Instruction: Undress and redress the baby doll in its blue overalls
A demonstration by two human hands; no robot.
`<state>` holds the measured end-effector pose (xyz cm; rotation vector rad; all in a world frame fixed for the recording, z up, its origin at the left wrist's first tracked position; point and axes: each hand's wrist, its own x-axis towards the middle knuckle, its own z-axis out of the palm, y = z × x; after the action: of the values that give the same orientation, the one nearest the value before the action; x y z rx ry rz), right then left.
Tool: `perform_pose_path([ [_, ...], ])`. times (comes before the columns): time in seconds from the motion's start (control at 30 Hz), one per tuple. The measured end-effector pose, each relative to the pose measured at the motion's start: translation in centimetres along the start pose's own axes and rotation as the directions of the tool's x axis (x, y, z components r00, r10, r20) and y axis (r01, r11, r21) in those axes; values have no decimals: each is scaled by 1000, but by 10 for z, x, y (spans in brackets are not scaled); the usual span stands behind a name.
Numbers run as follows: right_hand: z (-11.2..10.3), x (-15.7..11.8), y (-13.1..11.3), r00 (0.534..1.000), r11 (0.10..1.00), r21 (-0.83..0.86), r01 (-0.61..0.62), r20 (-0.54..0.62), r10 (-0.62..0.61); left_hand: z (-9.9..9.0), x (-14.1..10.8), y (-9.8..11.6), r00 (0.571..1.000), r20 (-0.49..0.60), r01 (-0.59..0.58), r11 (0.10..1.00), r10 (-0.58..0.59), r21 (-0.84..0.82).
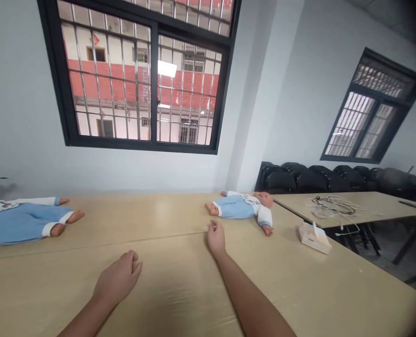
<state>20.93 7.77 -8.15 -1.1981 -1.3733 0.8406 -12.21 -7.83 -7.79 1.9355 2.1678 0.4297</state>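
A doll in blue trousers and a white top (233,207) lies on its back on the far half of the bench (180,285), right of centre, head to the right, feet to the left. The right hand (216,238) is just near of its feet, fingers drawn in narrow; whether they close fully I cannot tell. The left hand (118,277) is lower and to the left over the bench, half curled, thumb slightly apart from the fingers. At far left lies a second, similarly dressed doll (32,220). To the right sits a tissue packet (314,238); beyond it, tangled cables (338,206) lie on another bench (380,202), with black chairs (295,179) behind. A barred window (154,89) fills the far wall.
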Motion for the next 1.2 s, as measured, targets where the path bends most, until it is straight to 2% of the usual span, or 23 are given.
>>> perform_pose_path([
  [0.07,-12,25,-4,993,972,-231,51,-96,-75,0,-3,-5,999,11,-40,999,40,-28],
  [0.1,-16,36,-5,985,916,-394,67,-121,-125,0,-4,-6,998,16,-57,998,58,-36],
  [0.17,-21,56,-3,973,712,-698,74,-106,-205,1,-4,-7,997,19,-79,996,79,-41],
  [0.2,-21,65,0,972,603,-795,59,-91,-215,1,-3,-7,996,17,-86,995,87,-42],
  [0.27,-20,80,8,981,478,-879,8,-85,-173,1,-1,-7,995,15,-93,995,94,-45],
  [0.33,-18,90,16,989,428,-903,-34,-93,-118,2,0,-6,995,15,-97,994,98,-51],
  [0.53,-21,93,22,983,450,-892,-40,-116,-144,1,0,-6,994,15,-109,992,110,-55],
  [0.83,-32,77,12,980,510,-852,117,15,-198,-4,-3,-4,993,25,-116,991,118,-68],
  [1.03,-34,39,2,954,570,-770,288,181,-237,-6,-3,-4,993,23,-111,992,113,-61],
  [1.2,-36,-16,-11,908,781,-474,406,305,-286,-3,-2,-4,995,-3,-100,994,100,-53],
])
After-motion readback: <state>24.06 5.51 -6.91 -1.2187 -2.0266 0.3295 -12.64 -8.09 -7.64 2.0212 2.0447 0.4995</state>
